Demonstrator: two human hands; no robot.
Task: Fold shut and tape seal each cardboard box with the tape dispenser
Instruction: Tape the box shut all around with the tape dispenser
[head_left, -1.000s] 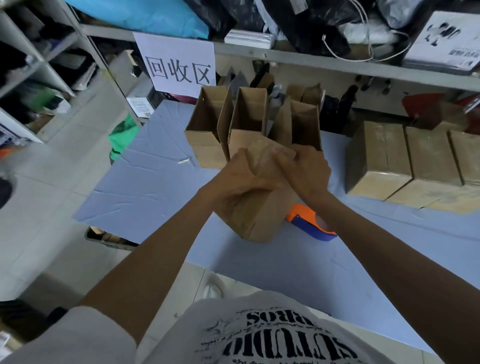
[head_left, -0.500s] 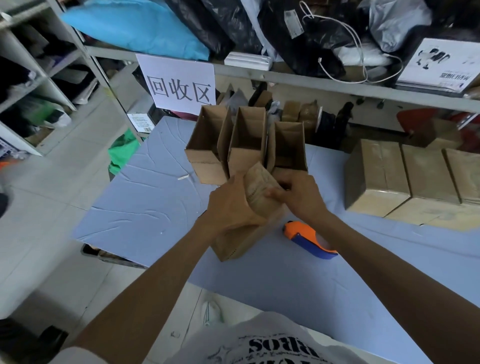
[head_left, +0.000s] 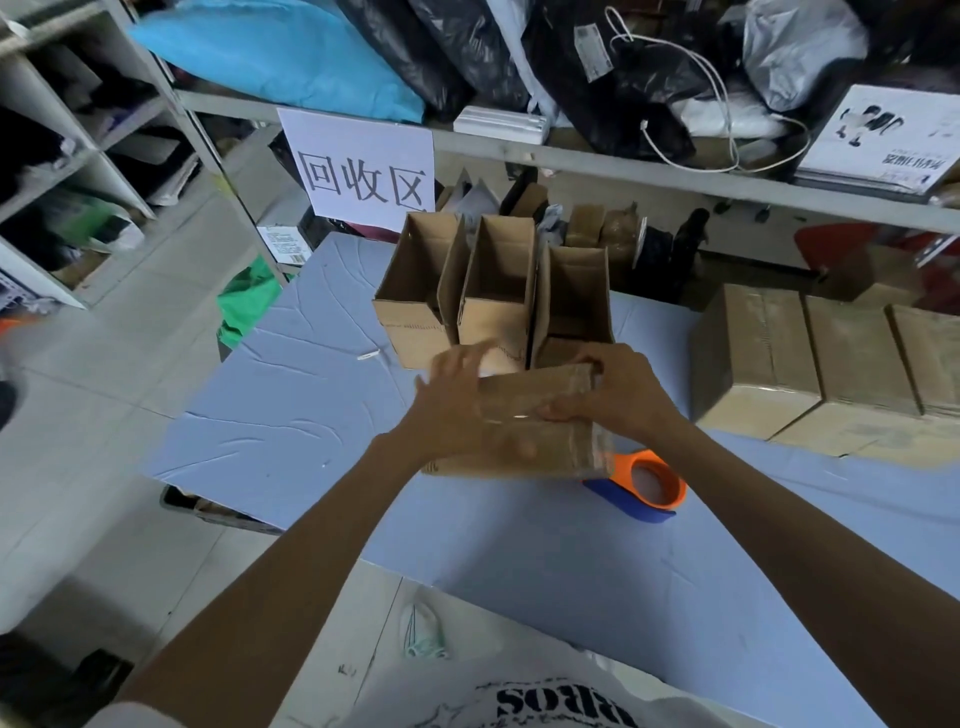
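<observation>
Head view, left to right. A blue-covered worktop (head_left: 291, 415) carries all the cartons. A white paper sign (head_left: 366, 166) with three printed characters hangs from the shelf edge behind it.

At the rear centre, three open boxes (head_left: 415, 312) stand upright side by side, touching, with their flaps raised.

Just in front of them the left hand (head_left: 457, 410) holds the left end of the cardboard box (head_left: 561, 452). Its fingers (head_left: 457, 364) are motion-blurred and appear spread over the far upper edge, with the thumb on the near face.

This box is brown corrugated card, closed, and lies on its long side. Glossy clear tape runs across its top and wraps its right end, catching a streak of light. It sits low over the middle of the worktop; whether its underside touches the surface cannot be told.

The right hand (head_left: 623, 395) grips the right end, with fingers curled over the far top corner and the thumb pressed flat along the taped top.

The orange-and-blue tape dispenser (head_left: 652, 480) lies on the worktop just beside the box's right end, partly hidden by it.

At far right, three sealed boxes (head_left: 758, 358) stand in a tight row, well apart from the hands.
</observation>
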